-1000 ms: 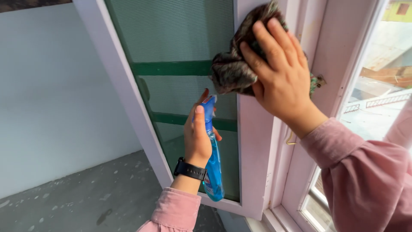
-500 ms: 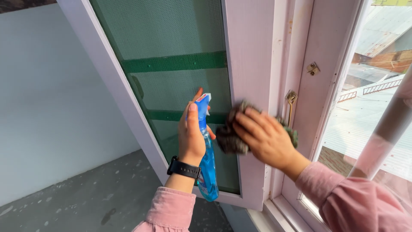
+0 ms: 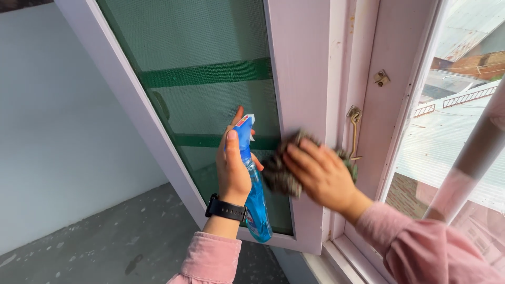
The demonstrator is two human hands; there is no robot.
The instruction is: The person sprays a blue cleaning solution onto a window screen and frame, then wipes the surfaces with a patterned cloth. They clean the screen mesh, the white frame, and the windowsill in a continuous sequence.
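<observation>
left hand (image 3: 233,169) wrapped round blue plastic spray bottle (image 3: 253,192), held upright before green mesh screen (image 3: 210,94) | right hand (image 3: 321,176) presses dark crumpled cloth (image 3: 279,173) onto pale pink wooden frame (image 3: 300,105) | risk: cloth likely snags brass hook latch (image 3: 355,131) just beside it; bottle could slip

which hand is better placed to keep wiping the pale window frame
Right, probably. The right hand already presses the dark cloth flat against the pale window frame. The left hand is wrapped around the blue spray bottle in front of the green mesh screen.
</observation>
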